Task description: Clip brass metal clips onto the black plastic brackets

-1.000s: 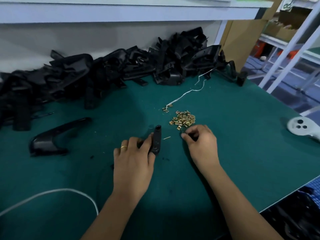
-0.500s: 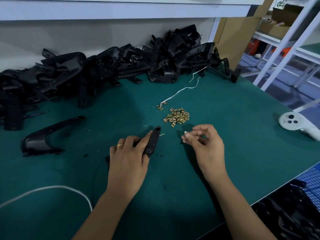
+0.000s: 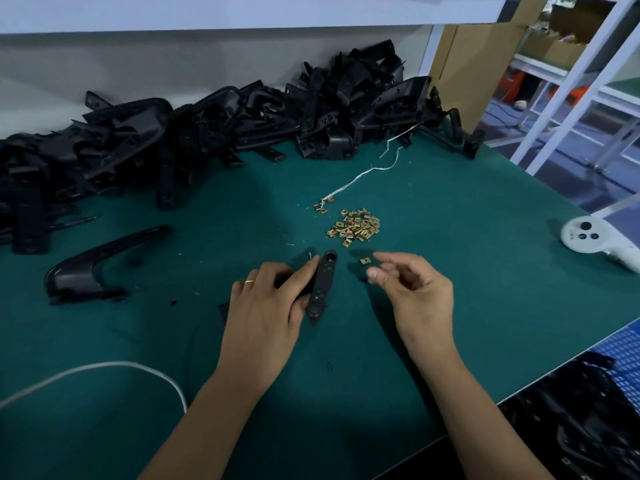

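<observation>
A person's two forearms reach in from the bottom edge, cut off above the wrists; the left hand (image 3: 266,317), a gold ring on one finger, grips a narrow black plastic bracket (image 3: 322,287), thumb along its side, its fingers and the bracket's far side hidden; the right hand (image 3: 417,294) hovers just beside it, fingers loosely curled; one brass clip (image 3: 365,260) shows just off its fingertips, but whether they touch it cannot be told; a small heap of square, shiny brass clips (image 3: 355,226) lies just beyond on the matte green table mat (image 3: 467,237); a tangled pile of black brackets (image 3: 207,133) lines the back edge, shapes hard to separate; a curved glossy black part (image 3: 93,268) lies left; a thin white string (image 3: 360,174) trails toward the clips; a white cord (image 3: 104,367) loops at lower left; a white controller (image 3: 588,237) rests at right.
</observation>
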Demonstrator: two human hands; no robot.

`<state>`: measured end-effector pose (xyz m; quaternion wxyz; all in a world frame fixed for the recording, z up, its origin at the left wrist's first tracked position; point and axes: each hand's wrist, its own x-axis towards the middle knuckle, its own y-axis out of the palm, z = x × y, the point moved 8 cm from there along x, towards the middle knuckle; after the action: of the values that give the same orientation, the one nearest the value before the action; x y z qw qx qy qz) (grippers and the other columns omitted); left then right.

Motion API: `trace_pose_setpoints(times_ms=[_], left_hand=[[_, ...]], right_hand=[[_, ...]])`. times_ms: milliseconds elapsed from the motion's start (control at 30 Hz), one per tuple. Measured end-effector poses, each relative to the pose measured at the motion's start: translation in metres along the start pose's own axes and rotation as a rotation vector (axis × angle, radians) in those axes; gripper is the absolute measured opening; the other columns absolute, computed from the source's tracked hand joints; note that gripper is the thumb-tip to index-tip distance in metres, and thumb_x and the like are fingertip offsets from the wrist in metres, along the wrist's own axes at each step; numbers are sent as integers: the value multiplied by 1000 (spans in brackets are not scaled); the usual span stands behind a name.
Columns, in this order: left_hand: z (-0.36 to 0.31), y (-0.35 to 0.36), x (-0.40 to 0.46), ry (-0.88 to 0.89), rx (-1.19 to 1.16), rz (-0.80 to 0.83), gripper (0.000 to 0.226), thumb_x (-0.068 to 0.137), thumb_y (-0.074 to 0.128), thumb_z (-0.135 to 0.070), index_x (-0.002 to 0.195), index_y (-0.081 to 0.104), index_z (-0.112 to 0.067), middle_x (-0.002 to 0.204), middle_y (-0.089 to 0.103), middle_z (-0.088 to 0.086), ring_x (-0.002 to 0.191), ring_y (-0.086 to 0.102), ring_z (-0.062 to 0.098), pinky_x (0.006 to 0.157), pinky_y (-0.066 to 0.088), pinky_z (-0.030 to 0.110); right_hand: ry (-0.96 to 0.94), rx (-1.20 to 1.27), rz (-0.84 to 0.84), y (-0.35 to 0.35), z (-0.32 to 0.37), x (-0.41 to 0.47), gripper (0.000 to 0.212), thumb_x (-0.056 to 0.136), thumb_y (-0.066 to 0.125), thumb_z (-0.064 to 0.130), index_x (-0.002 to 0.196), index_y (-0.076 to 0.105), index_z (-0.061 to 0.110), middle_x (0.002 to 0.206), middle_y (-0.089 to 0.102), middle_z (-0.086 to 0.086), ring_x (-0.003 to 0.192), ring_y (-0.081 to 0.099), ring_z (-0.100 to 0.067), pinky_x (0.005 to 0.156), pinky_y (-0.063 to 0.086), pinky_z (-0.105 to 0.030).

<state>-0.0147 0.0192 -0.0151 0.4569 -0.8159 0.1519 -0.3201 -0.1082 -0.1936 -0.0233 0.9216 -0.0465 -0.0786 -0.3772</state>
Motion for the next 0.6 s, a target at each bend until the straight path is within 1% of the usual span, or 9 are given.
trace_pose_setpoints(times_ms=[67, 167, 233, 267, 333, 367, 433, 500, 600], left_hand=[[-5, 2, 0, 33, -36, 36, 57, 96, 57, -30, 152, 46, -38, 116, 52, -1, 101, 56, 21, 90, 48, 43], [-7, 5, 1, 47, -50, 72, 61, 97, 61, -29, 154, 43, -39, 119, 51, 0, 102, 56, 21, 90, 50, 43], [-7, 6, 0, 56, -49, 79, 61, 96, 63, -27, 153, 44, -38, 118, 51, 0, 102, 56, 21, 90, 51, 44], [-8, 6, 0, 63, -46, 80, 61, 96, 64, -27, 153, 44, -38, 118, 51, 0, 101, 56, 21, 89, 51, 44], [-9, 6, -1, 75, -43, 82, 60, 97, 63, -28, 153, 45, -38, 118, 51, -1, 100, 56, 21, 88, 51, 44], [-10, 6, -1, 82, -45, 84, 60, 97, 62, -28, 153, 44, -39, 118, 50, -1, 100, 56, 20, 88, 51, 43], [-13, 8, -3, 104, -46, 92, 62, 96, 62, -30, 153, 42, -41, 117, 50, -2, 99, 55, 19, 86, 51, 41], [-14, 10, -4, 129, -46, 108, 65, 95, 64, -30, 154, 40, -44, 117, 50, -3, 99, 55, 18, 85, 52, 39], [-17, 11, -5, 151, -47, 111, 66, 94, 67, -31, 153, 41, -45, 117, 50, -3, 100, 56, 17, 83, 53, 39]], right_hand=[[2, 54, 28, 2, -1, -11, 25, 81, 87, 6, 99, 80, 23, 88, 75, -7, 79, 72, -24, 79, 60, -26], [4, 99, 30, 0, -3, -31, 16, 80, 89, 17, 90, 76, 20, 82, 76, -7, 71, 71, -21, 73, 58, -23], [7, 94, 28, -2, -4, -40, 15, 79, 88, 21, 89, 78, 20, 85, 77, -5, 74, 71, -18, 74, 56, -21], [4, 88, 31, -3, -4, -42, 14, 79, 88, 18, 90, 80, 20, 89, 78, -4, 79, 72, -16, 77, 56, -19], [14, 77, 45, -2, -5, -42, 18, 82, 84, 7, 94, 82, 20, 98, 79, -3, 88, 74, -14, 82, 56, -19], [31, 83, 56, 0, -6, -41, 21, 85, 81, 1, 96, 82, 18, 99, 79, -4, 91, 75, -15, 84, 57, -20], [61, 134, 88, 4, -6, -41, 20, 90, 74, -3, 101, 80, 11, 96, 79, -10, 90, 77, -23, 84, 60, -25], [93, 221, 105, 6, -6, -41, 17, 92, 71, -2, 106, 77, 4, 95, 78, -16, 88, 78, -32, 81, 62, -30], [150, 330, 126, 8, -4, -42, 18, 91, 72, 2, 108, 76, 0, 99, 78, -22, 89, 77, -39, 80, 64, -36]])
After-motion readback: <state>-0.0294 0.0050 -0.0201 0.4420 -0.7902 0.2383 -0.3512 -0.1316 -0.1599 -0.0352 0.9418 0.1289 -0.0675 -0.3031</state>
